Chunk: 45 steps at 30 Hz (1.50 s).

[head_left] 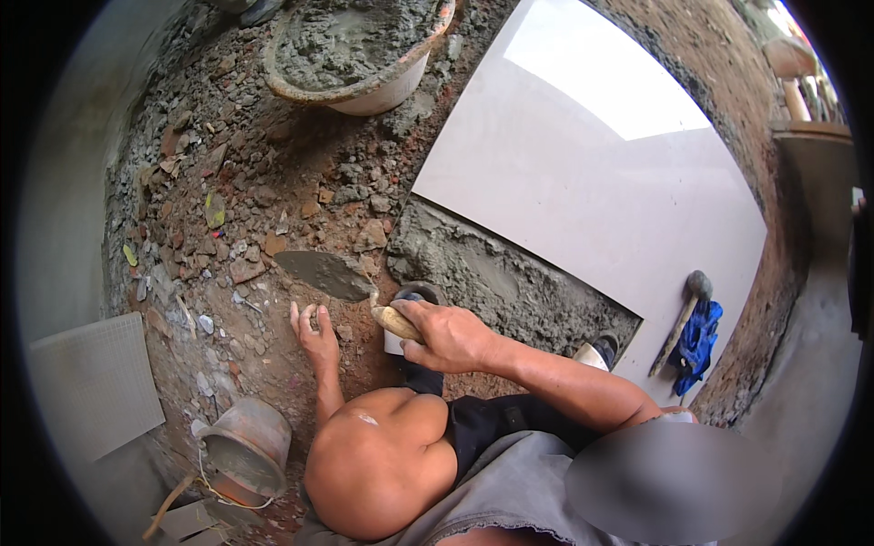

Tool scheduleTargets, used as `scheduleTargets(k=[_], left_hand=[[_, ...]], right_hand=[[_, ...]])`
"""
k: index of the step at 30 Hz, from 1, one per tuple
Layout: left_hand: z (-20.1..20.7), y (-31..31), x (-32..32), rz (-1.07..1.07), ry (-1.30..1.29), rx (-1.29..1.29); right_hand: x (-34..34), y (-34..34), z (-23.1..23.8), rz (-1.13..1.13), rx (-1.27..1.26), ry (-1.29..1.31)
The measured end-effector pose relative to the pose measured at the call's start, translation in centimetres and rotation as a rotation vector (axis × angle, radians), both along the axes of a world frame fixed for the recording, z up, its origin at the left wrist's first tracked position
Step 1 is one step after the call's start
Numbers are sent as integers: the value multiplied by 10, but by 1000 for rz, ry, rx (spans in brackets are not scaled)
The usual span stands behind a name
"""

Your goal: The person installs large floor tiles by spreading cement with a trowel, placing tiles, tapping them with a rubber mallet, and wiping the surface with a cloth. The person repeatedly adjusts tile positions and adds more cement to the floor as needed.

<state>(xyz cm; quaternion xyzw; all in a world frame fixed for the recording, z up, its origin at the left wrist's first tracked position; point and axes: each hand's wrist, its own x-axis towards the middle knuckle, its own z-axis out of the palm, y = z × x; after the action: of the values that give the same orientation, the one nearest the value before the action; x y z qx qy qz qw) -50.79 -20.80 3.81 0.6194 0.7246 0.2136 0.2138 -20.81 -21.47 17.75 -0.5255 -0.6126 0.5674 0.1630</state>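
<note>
My right hand (446,337) is wrapped round the wooden handle of a trowel (323,275). The trowel's grey, mortar-smeared blade points left, just over the rubble ground. Below the blade is my left hand (317,338), its fingers apart and loosely bent, with nothing seen in them. To the right of the trowel lies a bed of wet grey mortar (492,273), rough with a smoother patch. It borders the near edge of a large, glossy white floor tile (583,164).
A basin (387,100) of wet mortar stands at the far left of the tile. A mallet (683,318) and a blue plastic bag (697,341) lie on the tile's near right part. At lower left are a bucket (250,437) and another tile (100,382); broken rubble (246,268) covers the ground.
</note>
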Motion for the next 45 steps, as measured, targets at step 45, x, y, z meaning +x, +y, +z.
scheduleTargets(k=[45], left_hand=[[-9, 7, 22, 31, 46, 32]], right_hand=[[76, 262, 147, 370, 629, -989]])
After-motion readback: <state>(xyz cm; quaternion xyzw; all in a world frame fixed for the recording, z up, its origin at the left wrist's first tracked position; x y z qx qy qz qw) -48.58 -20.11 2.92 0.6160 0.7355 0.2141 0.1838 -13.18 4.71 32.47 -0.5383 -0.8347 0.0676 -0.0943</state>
